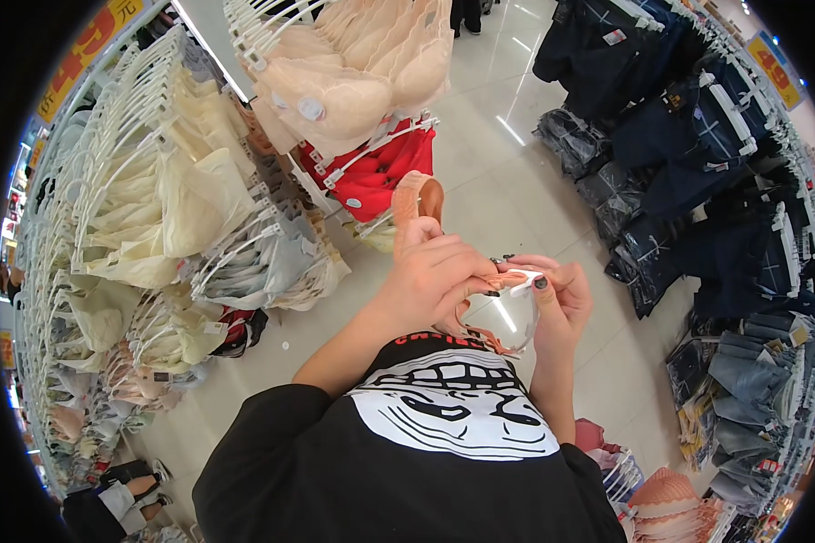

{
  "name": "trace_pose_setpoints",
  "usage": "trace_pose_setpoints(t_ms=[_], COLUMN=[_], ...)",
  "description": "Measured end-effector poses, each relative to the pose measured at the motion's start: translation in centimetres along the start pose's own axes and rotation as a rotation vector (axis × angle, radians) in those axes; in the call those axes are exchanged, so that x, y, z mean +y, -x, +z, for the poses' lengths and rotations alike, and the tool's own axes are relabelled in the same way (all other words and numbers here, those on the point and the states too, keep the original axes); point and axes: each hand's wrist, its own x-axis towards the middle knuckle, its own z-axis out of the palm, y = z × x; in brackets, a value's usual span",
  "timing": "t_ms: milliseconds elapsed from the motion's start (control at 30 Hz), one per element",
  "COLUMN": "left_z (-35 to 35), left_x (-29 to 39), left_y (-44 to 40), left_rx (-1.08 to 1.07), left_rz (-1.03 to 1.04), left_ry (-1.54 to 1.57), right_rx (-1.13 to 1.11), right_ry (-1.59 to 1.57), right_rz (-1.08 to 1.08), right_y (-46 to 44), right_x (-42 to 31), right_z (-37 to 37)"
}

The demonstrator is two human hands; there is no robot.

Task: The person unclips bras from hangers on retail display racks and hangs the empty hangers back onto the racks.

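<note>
In front of my chest, my left hand (436, 276) is closed on a peach bra (417, 199). One rounded part of the bra sticks up past the fingers, and more of it hangs below near my shirt. Close beside it, my right hand (560, 299) pinches the white end of a plastic hanger (523, 282) between thumb and fingers. A peach strap or band runs between the fingertips of both hands and meets the hanger end. The rest of the hanger is partly hidden behind my right hand.
Cream bras (190, 199) crowd a rack at left. Beige bras (335, 81) hang ahead above red ones (380, 172). Dark trousers (688, 136) and jeans (756, 371) line the right. Peach bras (675, 507) hang at lower right. Another person (118, 502) is at lower left.
</note>
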Motion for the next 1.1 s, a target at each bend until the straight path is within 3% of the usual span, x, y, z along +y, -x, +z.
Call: trace_pose_setpoints(t_ms=[467,1100], left_z=[0.4,0.63], left_x=[0.44,0.18], left_y=[0.15,0.1], left_rx=[0.047,-0.045], left_rz=[0.014,-0.034], left_ry=[-0.039,0.009], right_rx=[-0.033,-0.018], right_ry=[0.011,-0.002], right_rz=[0.002,0.112], right_y=[0.02,-0.3], right_x=[-0.15,-0.2], right_z=[-0.34,-0.85])
